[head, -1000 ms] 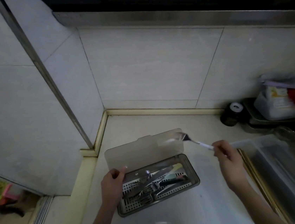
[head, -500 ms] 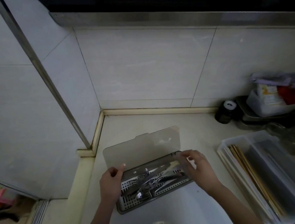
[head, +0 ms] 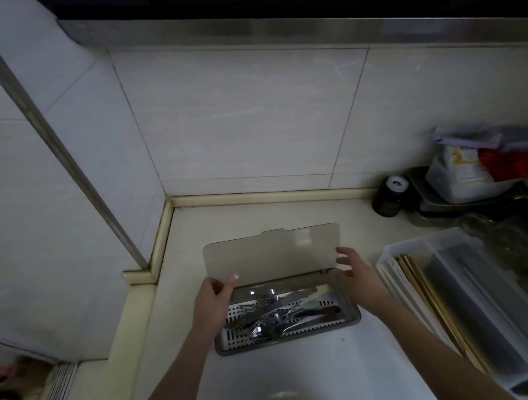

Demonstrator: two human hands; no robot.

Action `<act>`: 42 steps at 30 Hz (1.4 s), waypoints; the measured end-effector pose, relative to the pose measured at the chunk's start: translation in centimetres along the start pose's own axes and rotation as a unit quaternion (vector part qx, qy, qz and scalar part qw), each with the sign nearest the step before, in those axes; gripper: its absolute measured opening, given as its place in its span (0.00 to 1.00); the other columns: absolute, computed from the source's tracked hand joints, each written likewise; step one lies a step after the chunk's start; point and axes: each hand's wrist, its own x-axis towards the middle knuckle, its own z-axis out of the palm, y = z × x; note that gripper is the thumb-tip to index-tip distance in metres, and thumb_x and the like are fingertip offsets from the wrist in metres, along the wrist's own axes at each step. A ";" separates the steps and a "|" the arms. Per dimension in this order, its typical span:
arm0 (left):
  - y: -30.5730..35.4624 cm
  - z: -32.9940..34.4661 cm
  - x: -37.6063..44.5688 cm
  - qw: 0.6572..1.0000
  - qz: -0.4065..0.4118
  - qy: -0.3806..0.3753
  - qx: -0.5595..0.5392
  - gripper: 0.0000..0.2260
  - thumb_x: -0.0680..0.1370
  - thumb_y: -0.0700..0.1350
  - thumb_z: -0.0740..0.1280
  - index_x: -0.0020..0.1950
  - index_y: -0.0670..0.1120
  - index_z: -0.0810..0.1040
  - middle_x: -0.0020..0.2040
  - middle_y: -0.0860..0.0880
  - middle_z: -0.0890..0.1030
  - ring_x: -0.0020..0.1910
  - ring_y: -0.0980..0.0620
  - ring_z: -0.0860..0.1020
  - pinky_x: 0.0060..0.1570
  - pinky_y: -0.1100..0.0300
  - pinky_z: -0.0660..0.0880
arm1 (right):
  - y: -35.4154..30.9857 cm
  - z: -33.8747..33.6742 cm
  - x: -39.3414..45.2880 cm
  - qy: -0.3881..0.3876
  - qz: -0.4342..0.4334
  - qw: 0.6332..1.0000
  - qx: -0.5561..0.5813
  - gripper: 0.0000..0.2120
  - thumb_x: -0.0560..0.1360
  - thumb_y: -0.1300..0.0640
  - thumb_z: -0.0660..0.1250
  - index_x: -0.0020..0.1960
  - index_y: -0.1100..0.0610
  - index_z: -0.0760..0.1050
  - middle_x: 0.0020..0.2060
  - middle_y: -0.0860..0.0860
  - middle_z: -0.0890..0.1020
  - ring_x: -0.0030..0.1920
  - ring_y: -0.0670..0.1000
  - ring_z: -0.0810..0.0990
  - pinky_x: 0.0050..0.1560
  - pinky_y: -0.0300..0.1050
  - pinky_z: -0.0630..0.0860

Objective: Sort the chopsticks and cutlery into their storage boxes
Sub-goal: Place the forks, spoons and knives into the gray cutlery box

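Two hands flank the cutlery box (head: 351, 316): left hand (head: 210, 301) pinches its raised lid (head: 272, 254), right hand (head: 358, 276) spread empty; tangled cutlery (head: 276, 317) indistinct in dimness.

Both forearms are bare, no sleeve in view. The left hand (head: 213, 299) and the right hand (head: 358, 274) wear no gloves, apparently no ring or watch (the light is dim), entering from 6 o'clock.
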 end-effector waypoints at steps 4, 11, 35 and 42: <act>-0.2 0.2 -0.6 1.000 0.005 0.001 -0.024 0.16 0.77 0.56 0.64 0.50 0.42 0.74 0.43 0.48 0.78 0.45 0.48 0.77 0.43 0.57 0.69 | 3.0 -0.4 -1.9 -0.002 0.047 0.996 0.080 0.22 0.78 0.62 0.63 0.70 0.52 0.62 0.65 0.56 0.71 0.56 0.53 0.75 0.52 0.50 0.79; -0.3 -1.9 -0.4 0.956 -0.035 -0.119 -0.267 0.11 0.77 0.32 0.61 0.54 0.43 0.78 0.51 0.46 0.83 0.54 0.47 0.79 0.53 0.54 0.75 | 0.5 -1.4 -3.1 -0.032 -0.008 0.967 0.252 0.21 0.79 0.48 0.59 0.71 0.40 0.61 0.65 0.44 0.69 0.63 0.46 0.71 0.60 0.46 0.72; -3.0 -2.5 -5.8 0.869 0.309 -0.070 0.381 0.33 0.72 0.74 0.50 0.74 0.62 0.57 0.79 0.48 0.46 0.77 0.50 0.44 0.73 0.50 0.44 | 2.5 4.0 -4.9 0.045 0.068 0.991 0.102 0.19 0.81 0.53 0.58 0.70 0.56 0.62 0.58 0.54 0.76 0.52 0.51 0.72 0.52 0.43 0.67; -2.1 -2.2 -3.7 0.816 0.323 -0.019 0.478 0.54 0.57 0.37 0.76 0.77 0.52 0.53 0.70 0.41 0.71 0.70 0.41 0.63 0.70 0.43 0.46 | -0.9 7.8 -1.6 -0.048 -0.138 0.987 0.059 0.38 0.73 0.63 0.68 0.75 0.43 0.53 0.75 0.48 0.58 0.74 0.50 0.60 0.70 0.38 0.63</act>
